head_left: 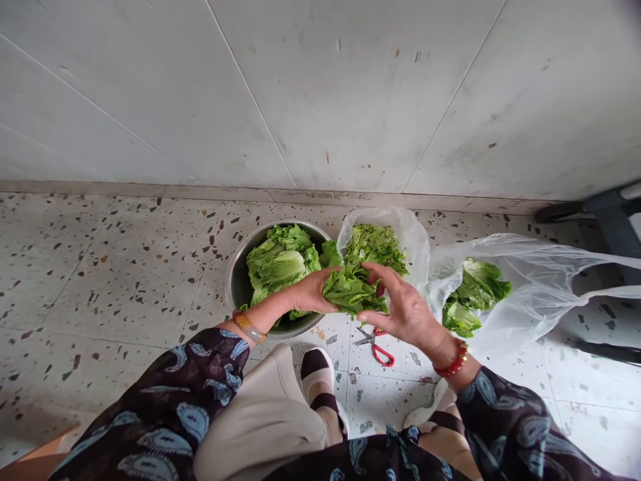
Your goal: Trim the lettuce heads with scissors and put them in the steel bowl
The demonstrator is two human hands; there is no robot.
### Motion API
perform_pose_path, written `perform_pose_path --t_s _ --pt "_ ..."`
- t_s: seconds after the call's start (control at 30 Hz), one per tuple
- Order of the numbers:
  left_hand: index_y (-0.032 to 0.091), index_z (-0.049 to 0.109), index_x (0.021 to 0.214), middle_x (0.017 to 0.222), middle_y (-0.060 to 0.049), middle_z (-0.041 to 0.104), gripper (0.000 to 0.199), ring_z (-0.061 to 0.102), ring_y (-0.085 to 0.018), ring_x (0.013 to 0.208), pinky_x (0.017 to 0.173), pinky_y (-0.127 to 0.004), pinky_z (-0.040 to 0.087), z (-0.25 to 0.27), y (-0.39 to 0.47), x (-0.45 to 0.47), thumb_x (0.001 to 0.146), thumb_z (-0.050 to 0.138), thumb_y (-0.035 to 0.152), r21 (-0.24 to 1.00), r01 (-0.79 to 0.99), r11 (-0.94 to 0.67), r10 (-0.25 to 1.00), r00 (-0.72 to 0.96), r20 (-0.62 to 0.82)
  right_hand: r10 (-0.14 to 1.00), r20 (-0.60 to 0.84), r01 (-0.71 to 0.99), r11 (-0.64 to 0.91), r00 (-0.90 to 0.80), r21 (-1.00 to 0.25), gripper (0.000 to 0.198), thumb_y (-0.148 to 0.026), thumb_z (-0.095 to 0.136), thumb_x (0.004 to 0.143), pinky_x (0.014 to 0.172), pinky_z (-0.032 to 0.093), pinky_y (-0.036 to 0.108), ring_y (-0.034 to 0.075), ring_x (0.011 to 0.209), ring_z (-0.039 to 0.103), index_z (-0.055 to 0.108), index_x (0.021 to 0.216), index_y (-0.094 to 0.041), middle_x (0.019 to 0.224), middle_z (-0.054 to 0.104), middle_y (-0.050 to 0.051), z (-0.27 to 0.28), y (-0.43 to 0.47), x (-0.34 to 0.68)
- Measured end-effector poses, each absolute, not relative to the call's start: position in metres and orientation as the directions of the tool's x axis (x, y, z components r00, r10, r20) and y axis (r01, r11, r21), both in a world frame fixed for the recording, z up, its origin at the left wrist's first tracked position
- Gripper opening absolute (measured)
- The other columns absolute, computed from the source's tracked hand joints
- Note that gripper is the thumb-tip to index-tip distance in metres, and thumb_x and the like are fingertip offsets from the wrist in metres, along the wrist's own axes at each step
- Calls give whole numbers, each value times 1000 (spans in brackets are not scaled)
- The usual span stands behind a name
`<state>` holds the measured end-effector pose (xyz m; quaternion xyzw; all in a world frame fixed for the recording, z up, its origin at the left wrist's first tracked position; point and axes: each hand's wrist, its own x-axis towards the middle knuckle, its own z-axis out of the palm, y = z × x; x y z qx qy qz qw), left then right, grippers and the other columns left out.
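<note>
A head of leafy green lettuce (353,290) is held up between my two hands, above the floor. My left hand (318,290) grips its left side, with most of the fingers hidden behind the leaves. Around the right side curve the thumb and fingers of my right hand (400,304), touching the leaves. To the left, a round metal basin (233,287) holds several more lettuce heads (283,267). Just beyond my hands, torn leaves (375,247) lie in a clear plastic bag (415,230). Red-handled scissors (383,355) rest on the floor below my right hand.
Another clear plastic bag (541,287) lies open on the right with lettuce (475,290) in it. A pale wall (320,93) rises behind the basin and bags. Dark frame legs (608,214) stand at the far right. My shoes (320,384) are close to the scissors.
</note>
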<state>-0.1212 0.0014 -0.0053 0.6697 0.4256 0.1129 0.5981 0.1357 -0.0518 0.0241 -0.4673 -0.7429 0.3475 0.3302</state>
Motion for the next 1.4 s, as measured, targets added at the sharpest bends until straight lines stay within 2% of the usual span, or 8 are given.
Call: perform_pose_path --t_s 0.17,0.37,0.47,0.73,0.9,1.03,1.23,1.4 --pt "15 65 134 117 -4 78 72 71 -27 108 97 -33 55 1 -6 -118 63 80 15 896 437 83 715 600 -359 946 120 502 265 -302 -823 22 -37 51 105 71 56 35 21 75 65 67 99 -23 88 70 7 15 -60 101" --pt "17 67 132 126 -7 76 74 70 -27 114 105 -35 54 1 -11 -115 60 86 16 902 421 100 704 610 -363 989 -139 -97 -135 39 -986 31 -50 68 94 57 50 26 14 61 54 58 80 -25 71 59 -3 31 -59 102" --pt "16 66 131 124 -9 77 73 71 -26 111 108 -37 53 -5 -10 -121 61 86 16 891 432 138 707 587 -394 969 -159 -294 -99 188 -951 28 -50 72 92 54 46 23 12 61 51 60 86 -26 78 60 -2 48 -46 126" --pt "18 60 144 139 -11 70 86 65 -29 129 119 -43 45 -1 -12 -127 62 88 17 905 418 80 692 630 -352 995 -90 349 -66 -53 -935 41 -57 70 88 85 59 41 24 93 68 78 103 -20 104 74 10 -17 13 172" --pt "19 61 143 143 -10 68 85 63 -29 132 121 -41 43 6 -14 -123 63 89 19 915 400 51 685 652 -324 937 -223 217 -167 -268 -962 64 -73 56 95 98 58 44 28 124 66 71 134 -24 137 70 14 -22 19 167" --pt "18 63 137 131 -9 74 80 69 -28 121 113 -40 50 4 -12 -121 61 89 19 919 375 118 670 654 -353 825 -101 258 57 -557 -964 72 -73 66 90 101 57 48 29 126 66 63 143 -24 140 68 13 4 7 154" --pt "16 67 127 114 -5 78 74 70 -30 112 102 -40 55 -3 -14 -113 56 90 17 899 410 151 604 682 -413 825 102 293 309 -556 -905 34 -51 52 106 83 55 35 19 86 67 65 96 -20 91 70 6 7 -11 125" --pt "17 65 132 118 -7 78 81 70 -28 114 104 -39 55 1 -14 -104 57 93 21 897 363 251 564 699 -441 972 30 275 95 -231 -957 47 -57 53 102 60 43 29 14 57 46 44 68 -25 61 48 -4 5 -29 105"
